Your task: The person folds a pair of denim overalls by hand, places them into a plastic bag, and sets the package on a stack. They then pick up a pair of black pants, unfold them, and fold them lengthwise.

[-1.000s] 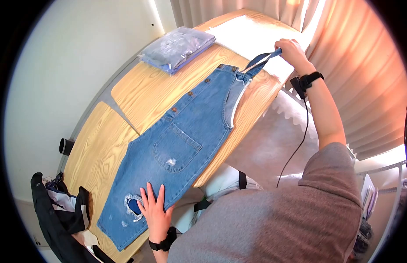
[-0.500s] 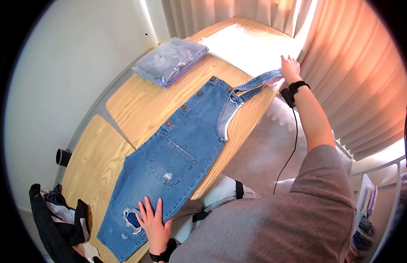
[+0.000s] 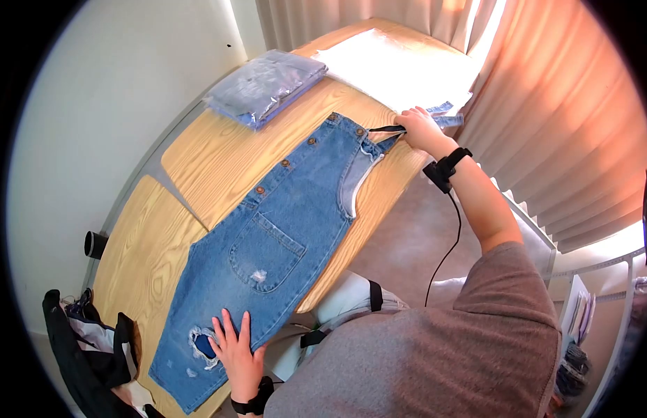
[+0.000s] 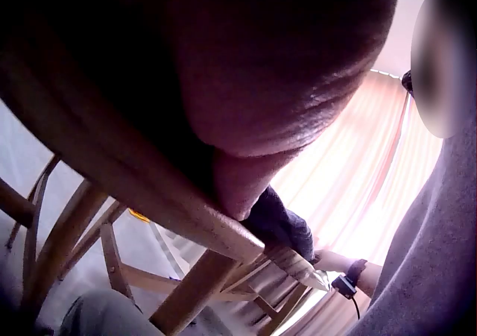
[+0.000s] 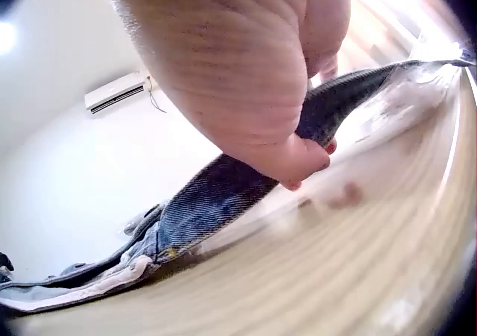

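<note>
Blue denim overalls (image 3: 288, 216) lie folded lengthwise along the wooden table (image 3: 184, 153), buttons up one side and a frayed hole near the leg end. My left hand (image 3: 240, 355) rests flat on the leg beside that hole, fingers spread. At the other end my right hand (image 3: 422, 131) holds the shoulder straps, whose ends stick out past it. In the right wrist view the right hand (image 5: 253, 75) pinches a denim strap (image 5: 216, 202) between thumb and fingers, just above the tabletop. The left wrist view shows mostly the dark underside of the left hand (image 4: 276, 67).
A plastic-wrapped folded garment (image 3: 264, 87) lies on the table's far side, near a white sheet (image 3: 400, 66). A black bag or garment (image 3: 79, 355) sits at the lower left, with a black cup (image 3: 95, 244) by the wall. A cable (image 3: 457, 237) hangs from the right wrist.
My right hand has moved down and inward along the straps, towards the bib. The straps, earlier raised and stretched out, now lie lower. The left hand stays on the leg.
</note>
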